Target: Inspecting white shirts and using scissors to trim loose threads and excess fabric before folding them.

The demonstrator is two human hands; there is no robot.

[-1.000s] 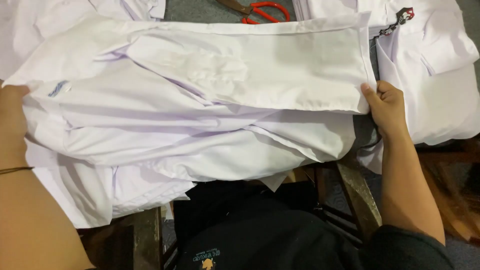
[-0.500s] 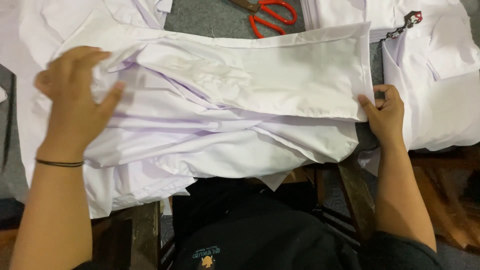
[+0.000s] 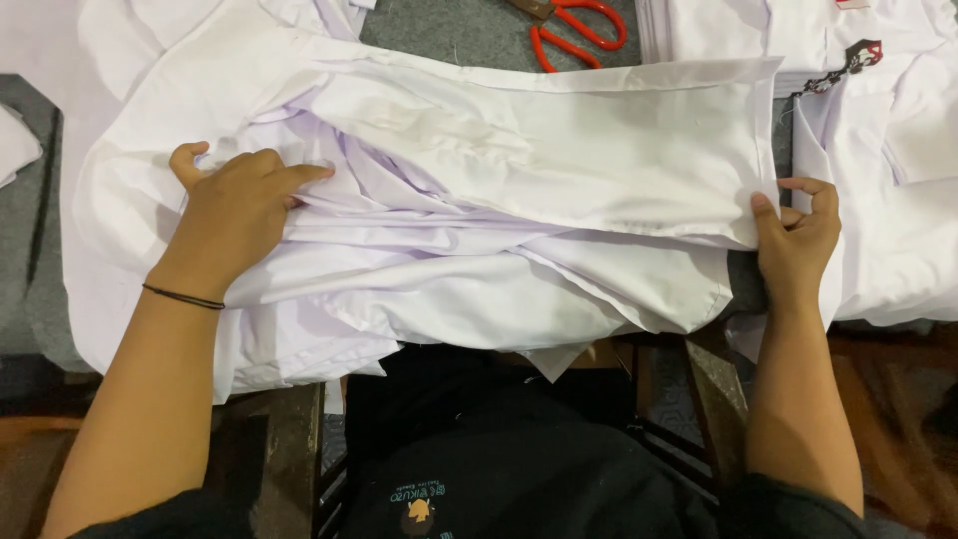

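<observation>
At the far left a grey table [image 3: 40,289] shows beside the cloth, with a scrap of white fabric [image 3: 15,145] at its edge. The left hand [image 3: 235,215] lies palm down on a white shirt [image 3: 519,200], fingers spread and pressing flat into the bunched folds; it pins the cloth rather than closing round it. A thin dark band [image 3: 183,296] circles that wrist. The shirt sprawls across the middle of the table, its upper layer folded over into a long smooth panel that runs from near the left hand across to the right edge, with crumpled layers heaped beneath and a loose lower hem hanging over the table's near edge toward the person's dark lap. Above the shirt, on bare grey surface, lie red-handled scissors [image 3: 574,25], apart from the cloth's top fold. The right hand [image 3: 793,240] is at the shirt's right end, thumb on top of the folded panel's lower corner and fingers curled under, pinching that edge. Just beyond it, to the right, sits a stack of more white garments [image 3: 898,150], one bearing a small red-and-dark tag [image 3: 858,55] near the top.
</observation>
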